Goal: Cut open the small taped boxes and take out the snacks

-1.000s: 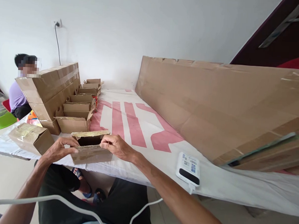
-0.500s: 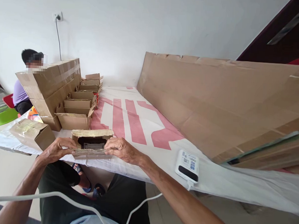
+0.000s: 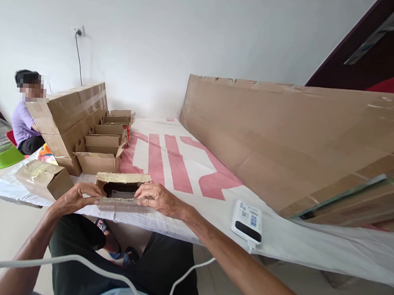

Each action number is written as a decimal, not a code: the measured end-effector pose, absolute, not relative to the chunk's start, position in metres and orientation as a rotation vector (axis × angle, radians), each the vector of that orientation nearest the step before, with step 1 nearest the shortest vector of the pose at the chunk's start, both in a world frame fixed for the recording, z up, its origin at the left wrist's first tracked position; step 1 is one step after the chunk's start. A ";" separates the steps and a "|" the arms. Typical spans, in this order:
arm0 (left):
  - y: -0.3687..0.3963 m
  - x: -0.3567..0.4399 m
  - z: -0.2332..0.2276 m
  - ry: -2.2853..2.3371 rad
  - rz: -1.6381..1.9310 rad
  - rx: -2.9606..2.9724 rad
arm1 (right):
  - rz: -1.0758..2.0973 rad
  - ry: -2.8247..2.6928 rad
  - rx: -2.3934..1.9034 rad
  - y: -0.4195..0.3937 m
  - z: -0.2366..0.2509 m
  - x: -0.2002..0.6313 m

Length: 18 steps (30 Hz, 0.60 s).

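Observation:
A small brown cardboard box point(image 3: 123, 205) stands at the near edge of the table, its top partly open. My left hand point(image 3: 80, 197) grips the near flap at its left end, thumb and fingers closed on the cardboard. At the flap's right end my right hand point(image 3: 159, 199) pinches the same edge. Between the hands, the dark opening shows a grey, label-like surface point(image 3: 122, 194); what it belongs to I cannot make out. Just left of my left hand lies a taped cardboard box point(image 3: 43, 177).
Several open cardboard boxes point(image 3: 99, 163) line up before a stack of taped cartons point(image 3: 58, 122). A large cardboard sheet point(image 3: 283, 143) leans along the right. A white device point(image 3: 247, 216) with a cable point(image 3: 190, 268) lies near the front edge. Another person point(image 3: 26, 121) sits at far left.
The view has shifted slightly, so most things sit a little lower. Both hands keep hold of the box's flap, and less of the grey surface inside shows.

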<state>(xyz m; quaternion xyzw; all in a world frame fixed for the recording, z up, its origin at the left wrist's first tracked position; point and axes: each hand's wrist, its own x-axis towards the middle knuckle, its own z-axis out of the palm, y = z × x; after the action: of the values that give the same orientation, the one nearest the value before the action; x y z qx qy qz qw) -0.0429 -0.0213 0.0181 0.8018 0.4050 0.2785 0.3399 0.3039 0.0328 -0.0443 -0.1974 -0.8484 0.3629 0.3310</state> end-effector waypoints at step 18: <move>0.008 -0.052 0.020 1.209 0.824 2.052 | 1.249 -1.950 -0.625 0.045 -0.043 0.300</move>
<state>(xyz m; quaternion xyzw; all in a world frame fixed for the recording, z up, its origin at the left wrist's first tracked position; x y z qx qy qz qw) -0.0519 0.0076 0.0196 0.7753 0.4567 0.3115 0.3056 0.3000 0.0448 -0.0433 -0.2429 -0.7575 0.4853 0.3629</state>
